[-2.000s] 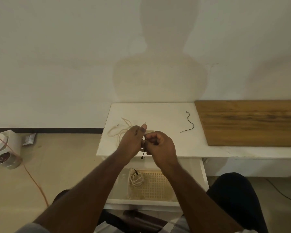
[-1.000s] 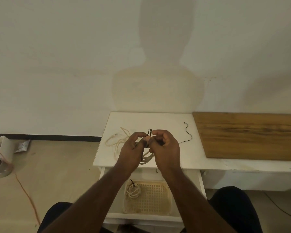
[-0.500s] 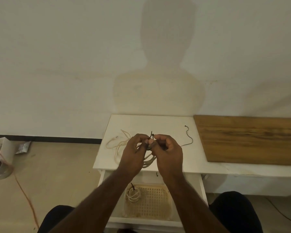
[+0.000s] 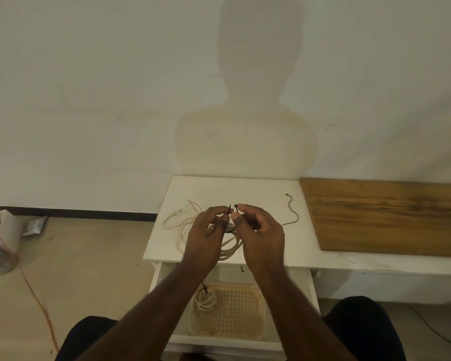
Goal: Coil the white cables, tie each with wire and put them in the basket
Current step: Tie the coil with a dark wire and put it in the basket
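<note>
Nearest the camera, below the hands, an open drawer (image 4: 164,277) holds the basket (image 4: 235,311), with one tied coil (image 4: 205,300) already in its left end, black tie sticking up; so one cable done, drawer left open for easy drop-in. Above that, both hands work at the front edge of the white bench (image 4: 245,188). Left hand (image 4: 206,235) has its grip closed as a pinch on one end of a black wire tie (image 4: 229,210); right hand (image 4: 261,230) pinches the other end between thumb and forefinger. The two ends stick up side by side between the fingertips, which reads as mid-twist, closing the tie. The second white coil (image 4: 228,247) hangs under and between the hands, loops bunched, partly hidden by the fingers; probably also cradled by the lower fingers, but can't confirm from this view. Held just off the bench so the tie can pass round the bundle. Further back on the left, a loose white cable (image 4: 179,217) lies uncoiled on the bench, next in queue. Back right, a spare black wire (image 4: 293,212) lies well apart from the hands, presumably for that cable. Wooden board (image 4: 385,214) sits to the right, unused.
</note>
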